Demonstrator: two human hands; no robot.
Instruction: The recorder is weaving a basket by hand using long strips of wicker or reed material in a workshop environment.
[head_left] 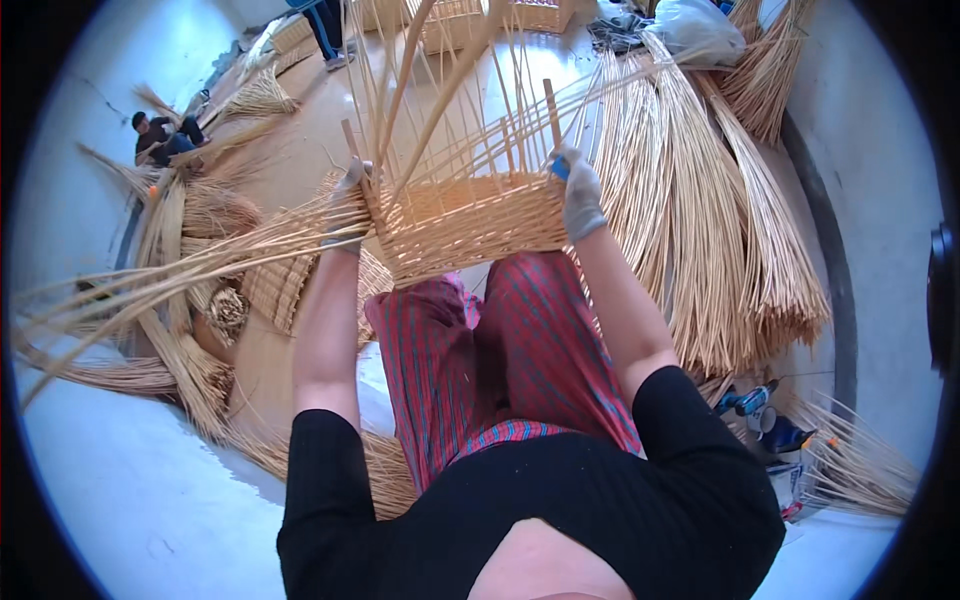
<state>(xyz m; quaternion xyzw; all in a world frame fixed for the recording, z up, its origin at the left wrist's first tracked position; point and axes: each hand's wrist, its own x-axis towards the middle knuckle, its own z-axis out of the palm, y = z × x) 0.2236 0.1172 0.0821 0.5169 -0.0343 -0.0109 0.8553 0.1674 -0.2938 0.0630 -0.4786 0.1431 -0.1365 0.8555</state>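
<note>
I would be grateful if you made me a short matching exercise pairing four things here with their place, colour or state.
Things
1. Right hand
2. Bag
3. Basket
4. Cloth

Descriptions
A. Red, striped, over the legs
B. White, at the picture's upper right
C. Gloved, at a corner of the woven piece
D. Pale yellow, woven

Pairs: 1-C, 2-B, 3-D, 4-A

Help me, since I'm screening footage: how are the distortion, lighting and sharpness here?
In the head view, fisheye distortion bows the dark strip along the right wall, inside a black surround; in the head view, light glares off the floor beyond the basket, whose weave reads clearly; in the head view, the seated person is small and soft.
</note>
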